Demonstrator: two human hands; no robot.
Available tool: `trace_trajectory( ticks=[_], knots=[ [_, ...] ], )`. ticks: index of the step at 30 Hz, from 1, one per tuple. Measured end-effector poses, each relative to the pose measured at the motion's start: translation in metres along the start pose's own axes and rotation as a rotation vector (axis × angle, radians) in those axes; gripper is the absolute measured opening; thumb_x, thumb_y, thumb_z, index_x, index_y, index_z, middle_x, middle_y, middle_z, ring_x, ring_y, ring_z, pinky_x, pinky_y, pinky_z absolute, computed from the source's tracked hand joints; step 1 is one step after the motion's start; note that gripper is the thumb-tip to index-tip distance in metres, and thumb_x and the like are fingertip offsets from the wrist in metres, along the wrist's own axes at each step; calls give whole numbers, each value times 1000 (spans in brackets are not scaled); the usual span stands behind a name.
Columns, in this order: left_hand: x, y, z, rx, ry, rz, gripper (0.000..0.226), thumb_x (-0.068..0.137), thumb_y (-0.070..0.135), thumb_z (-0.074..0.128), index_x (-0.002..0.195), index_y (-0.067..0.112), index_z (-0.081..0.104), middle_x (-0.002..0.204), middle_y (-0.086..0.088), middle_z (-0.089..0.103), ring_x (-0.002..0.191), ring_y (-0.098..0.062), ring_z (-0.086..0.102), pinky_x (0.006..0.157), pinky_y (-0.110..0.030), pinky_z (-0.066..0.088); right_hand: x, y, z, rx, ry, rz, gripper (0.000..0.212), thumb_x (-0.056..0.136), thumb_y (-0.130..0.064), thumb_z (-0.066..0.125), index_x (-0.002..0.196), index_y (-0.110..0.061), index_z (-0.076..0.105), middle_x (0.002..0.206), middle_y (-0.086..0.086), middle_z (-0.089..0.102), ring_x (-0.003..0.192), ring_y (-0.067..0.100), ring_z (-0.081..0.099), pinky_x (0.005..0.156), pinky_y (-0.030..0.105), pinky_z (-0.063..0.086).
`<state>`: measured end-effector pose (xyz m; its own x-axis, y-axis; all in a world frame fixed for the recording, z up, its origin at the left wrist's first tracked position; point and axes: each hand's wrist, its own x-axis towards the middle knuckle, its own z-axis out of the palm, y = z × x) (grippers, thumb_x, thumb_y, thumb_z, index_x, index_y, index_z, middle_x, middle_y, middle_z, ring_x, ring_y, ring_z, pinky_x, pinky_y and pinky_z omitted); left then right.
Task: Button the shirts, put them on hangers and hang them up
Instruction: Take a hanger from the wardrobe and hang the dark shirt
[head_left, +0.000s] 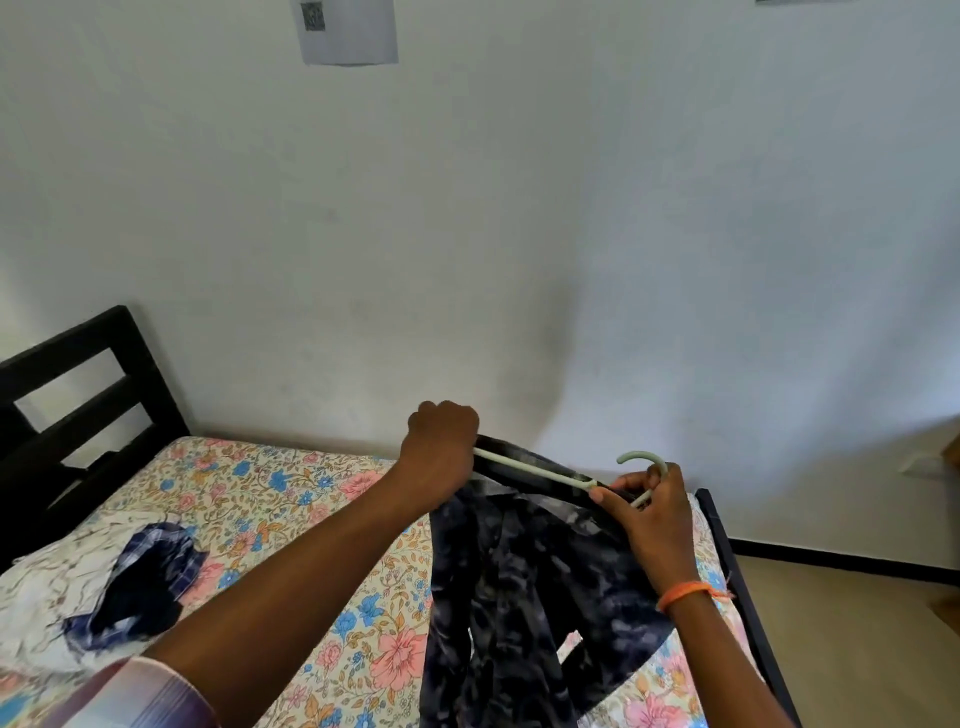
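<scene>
While held up, hanger (535, 470) seemingly inside shirt (524, 587).

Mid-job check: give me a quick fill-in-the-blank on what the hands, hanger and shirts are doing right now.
1. The left hand grips one end of the pale ____.
2. The right hand pinches the hanger just below its ____.
3. The dark shirt hangs from the hanger over the floral ____.
4. A plaid shirt lies crumpled on the ____ side of the bed.

Missing words: hanger; hook; bed; left
</scene>
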<state>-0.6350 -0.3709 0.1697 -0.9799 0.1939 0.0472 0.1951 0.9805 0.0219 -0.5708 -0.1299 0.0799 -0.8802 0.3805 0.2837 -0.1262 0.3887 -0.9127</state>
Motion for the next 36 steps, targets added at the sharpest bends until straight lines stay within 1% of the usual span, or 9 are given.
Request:
trace_trajectory(
  ticks=[5, 8, 11, 15, 21, 26, 29, 33, 36],
  knots=[
    [-6, 29, -6, 162, 210, 272, 18, 94, 8, 44, 109, 6, 54, 110, -13, 59, 101, -34, 57, 79, -38, 42, -15, 4, 16, -537, -321, -375, 27, 82, -32, 71, 102, -16, 61, 93, -1, 44, 86, 22, 49, 75, 35, 42],
    [-17, 67, -8, 162, 216, 371, 22, 94, 10, 48, 115, 7, 53, 114, -10, 58, 107, -33, 55, 84, -39, 40, -25, -10, 32, -441, -200, -318, 26, 88, -21, 69, 96, -16, 45, 98, -3, 37, 87, 19, 40, 75, 32, 32],
    [-17, 69, -1, 135, 240, 370, 21, 94, 11, 49, 115, 10, 52, 114, -8, 58, 105, -32, 56, 77, -37, 36, -7, -26, 14, -447, -149, -246, 28, 89, -16, 68, 106, -9, 48, 105, 1, 38, 93, 19, 37, 74, 30, 22],
    [-19, 48, 1, -48, 184, 394, 13, 95, 21, 54, 106, 15, 54, 105, -6, 57, 99, -30, 56, 72, -36, 37, 26, -39, -40, -345, -87, -214, 18, 93, -12, 59, 106, -1, 53, 108, 10, 44, 102, 26, 48, 90, 39, 39],
    [-34, 79, 4, -337, 329, 384, 18, 101, 25, 48, 108, 14, 60, 102, -5, 55, 94, -26, 54, 72, -36, 41, 33, -60, -35, -328, -242, -125, 11, 95, -2, 54, 104, -1, 48, 105, 9, 47, 101, 27, 53, 77, 20, 32],
    [-47, 92, 8, -689, 489, 269, 20, 99, 17, 46, 101, 11, 66, 94, -6, 62, 85, -24, 58, 74, -38, 45, 5, -72, -27, -305, -372, -151, 13, 96, -10, 46, 106, -13, 38, 95, 2, 67, 92, 20, 64, 81, 35, 51],
    [-57, 88, 3, -863, 536, 269, 25, 99, 19, 44, 101, 11, 68, 97, -2, 68, 91, -17, 61, 81, -29, 46, -18, -76, -27, -433, -433, -158, 7, 97, -10, 42, 102, -10, 38, 94, 12, 63, 88, 30, 61, 75, 44, 49],
    [-73, 80, -4, -961, 410, 398, 18, 100, 17, 53, 115, 15, 62, 82, 10, 62, 76, 0, 57, 71, -15, 43, -42, -89, -32, -352, -155, -114, 12, 96, -3, 38, 103, -12, 38, 88, 5, 67, 84, 23, 64, 75, 39, 51],
    [-89, 71, 1, -1003, 391, 473, 28, 98, 18, 57, 126, 18, 52, 68, 8, 51, 69, -8, 55, 64, -21, 41, -43, -111, -48, -183, 26, -52, 17, 97, 4, 33, 105, -10, 37, 90, 9, 67, 84, 24, 69, 77, 37, 57]
  ],
)
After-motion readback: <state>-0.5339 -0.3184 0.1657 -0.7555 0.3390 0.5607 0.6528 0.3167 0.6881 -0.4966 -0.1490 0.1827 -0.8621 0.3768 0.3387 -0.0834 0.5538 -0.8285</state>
